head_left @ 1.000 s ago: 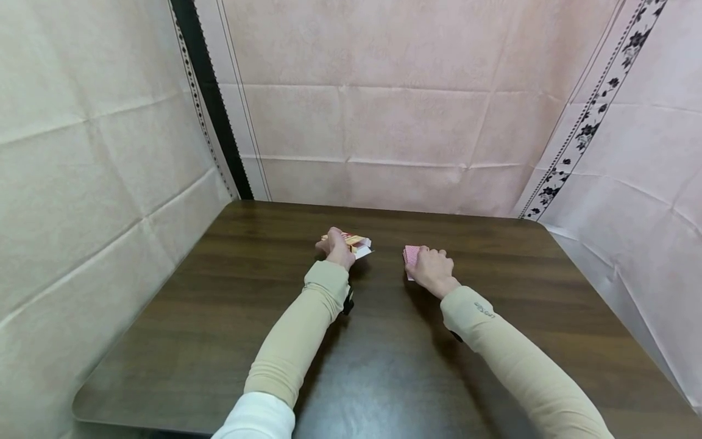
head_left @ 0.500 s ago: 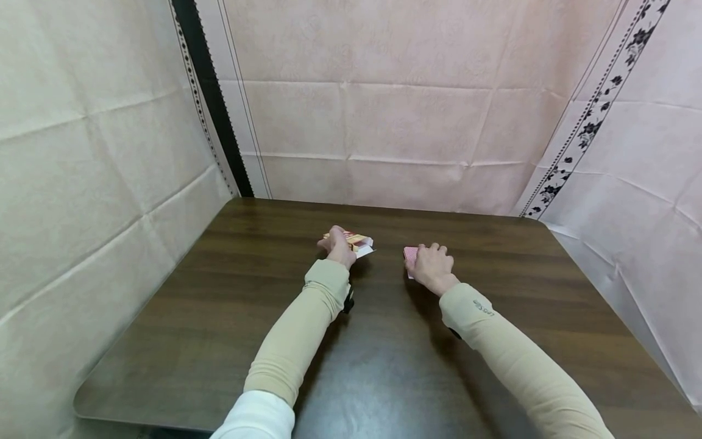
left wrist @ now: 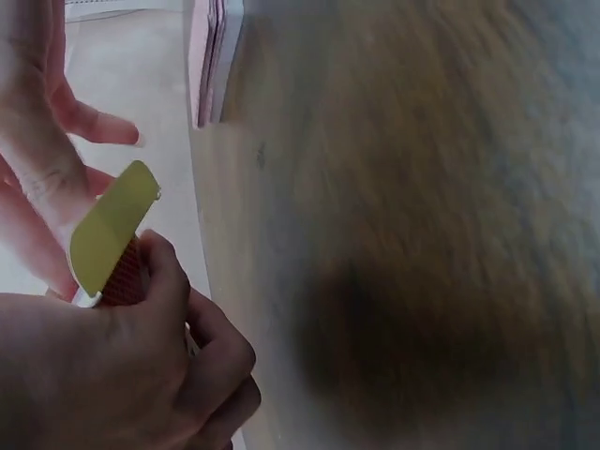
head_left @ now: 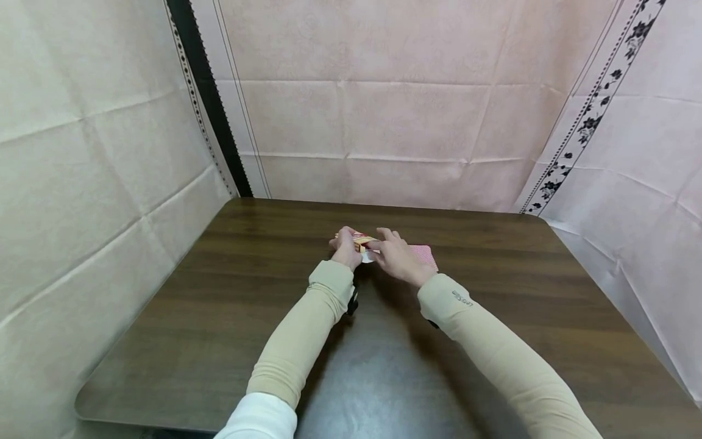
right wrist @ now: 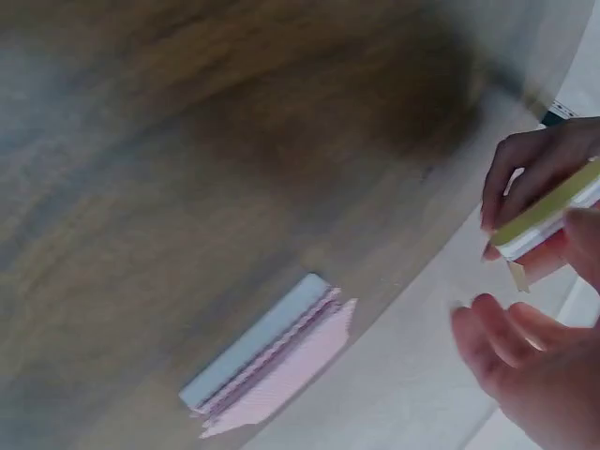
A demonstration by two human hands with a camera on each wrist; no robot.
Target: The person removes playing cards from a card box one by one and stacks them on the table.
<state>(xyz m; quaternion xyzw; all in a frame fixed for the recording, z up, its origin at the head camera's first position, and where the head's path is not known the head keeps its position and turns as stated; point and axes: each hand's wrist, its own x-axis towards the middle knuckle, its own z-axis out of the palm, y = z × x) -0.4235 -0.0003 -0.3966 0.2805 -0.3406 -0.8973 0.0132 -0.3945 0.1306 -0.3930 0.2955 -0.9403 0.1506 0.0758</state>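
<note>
My left hand [head_left: 344, 250] grips a small red and yellow card box [head_left: 363, 238] above the table. In the left wrist view its yellow flap [left wrist: 116, 227] sticks up, and the left fingers [left wrist: 211, 361] curl round the red patterned side. My right hand [head_left: 399, 258] is at the box's open end, thumb and a finger right at the flaps, the other fingers [right wrist: 483, 347] spread apart. Close to the right hand, a deck of pink-backed playing cards [head_left: 425, 255] lies on the table. The right wrist view shows the deck [right wrist: 272, 361] as a slightly uneven stack.
The brown wood table [head_left: 219, 317] has rounded corners. Pale creased sheets [head_left: 406, 122] hang behind it and at both sides. A black band [head_left: 214, 97] runs down the back left corner.
My right hand has left the deck of cards and moved left to the card box's open end. The deck stays on the table. The left hand with the box has shifted slightly right.
</note>
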